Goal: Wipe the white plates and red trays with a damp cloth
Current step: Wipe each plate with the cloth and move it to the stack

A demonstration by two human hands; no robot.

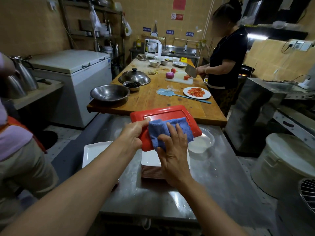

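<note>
My left hand (133, 133) grips the near left edge of a red tray (163, 113), holding it tilted above the steel counter. My right hand (172, 150) presses a blue cloth (163, 128) flat against the tray's surface, thumb hooked under the near edge of the cloth. Below the tray sits a stack of square white plates (150, 163). A white rectangular plate (95, 152) lies to the left, and a round white plate (202, 142) lies to the right, partly hidden by the tray.
The steel counter (213, 176) butts against a wooden table (146, 99) with steel bowls, a cutting board and a plate of chopped tomato. A person chops at its right side; another stands at my left. A white bucket (286, 166) stands right.
</note>
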